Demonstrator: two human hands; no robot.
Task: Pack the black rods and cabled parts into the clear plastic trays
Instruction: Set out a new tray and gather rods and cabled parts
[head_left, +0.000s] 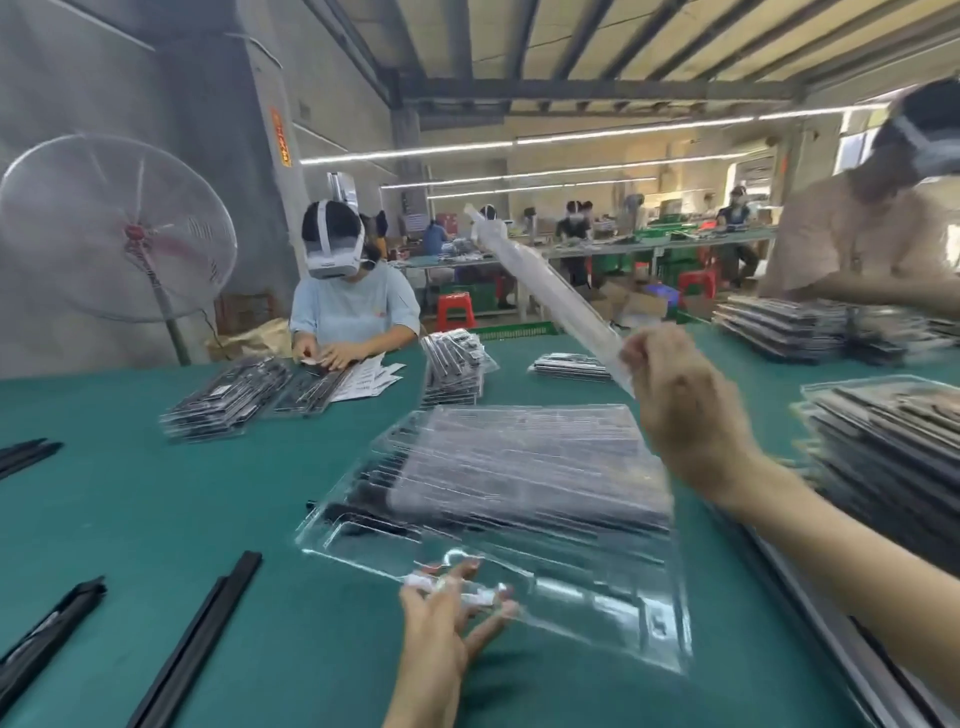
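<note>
Holding a clear plastic tray (550, 291) by its lower end, your right hand (680, 410) has its fingers curled round the edge, and the tray slants up and away over the middle of the green worktop (156, 499). Your left hand (447, 618) lies with fingers spread and fairly straight against the near edge of the tray stack (519, 483) in front of you; black rods show through the clear plastic at its left side. Loose black rods (202, 629) lie on the worktop toward the near left corner, with more at the left edge. Filled trays (888, 447) are piled at the right edge, and further piles (452, 369) sit toward the far side. A person in a headset (348, 296) sits at the far left edge, hands on more trays. A standing fan (114, 228) is behind the worktop.
</note>
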